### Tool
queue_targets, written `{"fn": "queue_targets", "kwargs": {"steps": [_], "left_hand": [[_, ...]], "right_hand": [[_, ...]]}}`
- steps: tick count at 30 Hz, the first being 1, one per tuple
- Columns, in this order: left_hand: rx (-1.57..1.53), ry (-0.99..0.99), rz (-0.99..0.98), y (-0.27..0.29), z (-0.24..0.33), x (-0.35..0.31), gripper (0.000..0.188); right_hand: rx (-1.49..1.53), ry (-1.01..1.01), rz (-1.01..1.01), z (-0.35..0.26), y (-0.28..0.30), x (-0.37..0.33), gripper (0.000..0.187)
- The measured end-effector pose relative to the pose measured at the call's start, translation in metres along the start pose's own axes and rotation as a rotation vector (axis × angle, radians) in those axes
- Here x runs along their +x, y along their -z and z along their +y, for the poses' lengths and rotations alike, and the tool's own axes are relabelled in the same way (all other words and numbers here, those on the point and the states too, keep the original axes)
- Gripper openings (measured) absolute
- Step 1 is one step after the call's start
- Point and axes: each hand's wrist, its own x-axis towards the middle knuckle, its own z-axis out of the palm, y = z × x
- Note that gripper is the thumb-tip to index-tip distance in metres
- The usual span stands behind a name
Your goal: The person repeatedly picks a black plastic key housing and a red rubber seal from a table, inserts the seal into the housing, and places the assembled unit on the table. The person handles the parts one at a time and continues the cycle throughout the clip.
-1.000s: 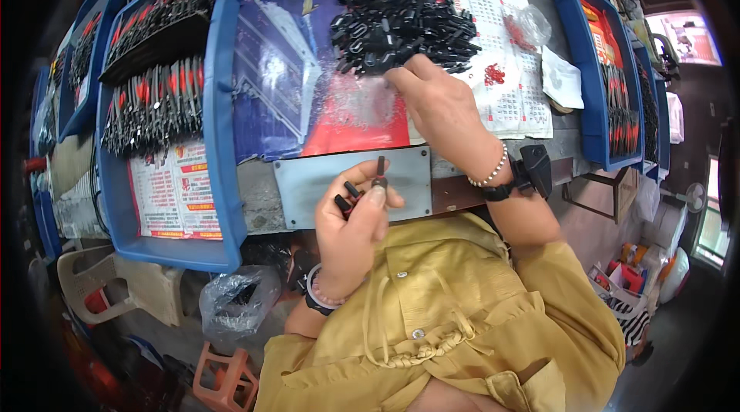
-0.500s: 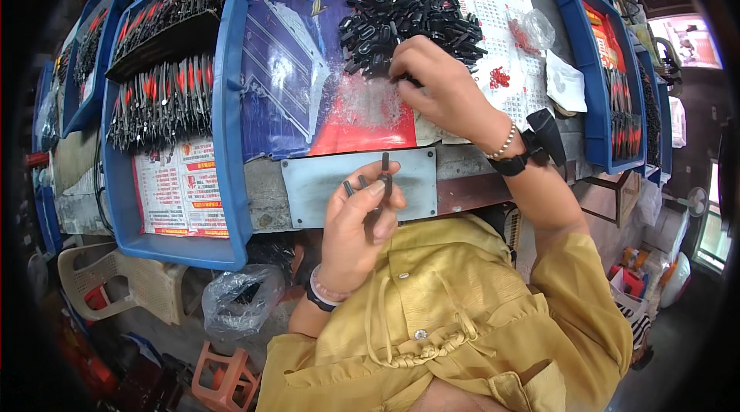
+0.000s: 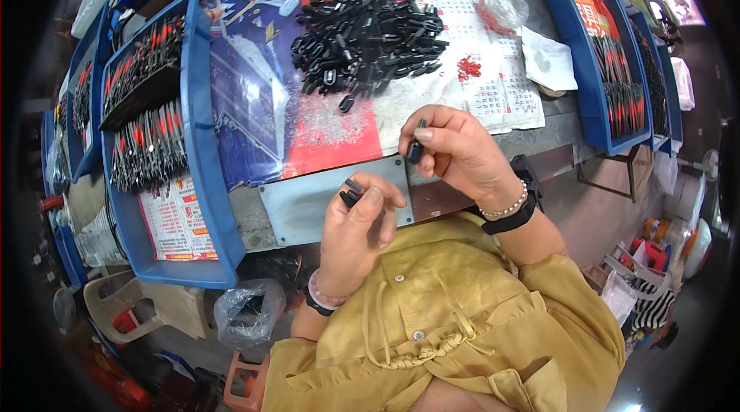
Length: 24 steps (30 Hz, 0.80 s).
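Between thumb and fingers, my left hand (image 3: 358,223) grips small black plastic parts (image 3: 352,195), over the front edge of a grey metal plate (image 3: 312,200). To its right, my right hand (image 3: 455,151) is closed in a pinch on one black oblong part with a thin stem (image 3: 415,151). It is held just above the table's front edge, apart from the left hand. Beyond both hands lies a heap of similar black parts (image 3: 370,38), with a stray one (image 3: 346,104) at its near side. What else the left fingers cover is hidden.
A blue tray (image 3: 218,204) of black and red slender tools stands at the left, and another blue tray (image 3: 590,115) at the right. Small red rings (image 3: 469,67), a clear plastic bag (image 3: 506,6) and white paper (image 3: 549,57) lie right of the heap.
My right hand has come back from the heap toward me and now holds a black part. My left hand has tilted its parts and stays near the metal plate. The view has shifted.
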Motion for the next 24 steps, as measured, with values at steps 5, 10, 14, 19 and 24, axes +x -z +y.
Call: {"fn": "queue_targets", "kwargs": {"steps": [5,10,14,19,24], "left_hand": [[0.263,-0.065,0.119,-0.018,-0.007,0.008,0.023],[0.386,-0.035,0.087,-0.028,-0.011,0.012,0.025],[0.427,0.018,0.024,-0.028,-0.013,0.016,0.020],[0.271,0.070,0.054,-0.030,-0.016,0.014,0.014],[0.237,0.033,0.047,-0.028,-0.012,0.013,0.014]], "right_hand": [[0.036,0.040,-0.033,0.006,0.000,-0.018,0.015],[-0.189,0.173,-0.022,0.006,0.009,-0.025,0.013],[-0.176,0.163,-0.075,0.007,0.012,-0.029,0.012],[-0.662,0.397,0.103,-0.006,0.024,-0.021,0.019],[-1.502,0.696,0.489,-0.033,0.047,0.015,0.016]]}}
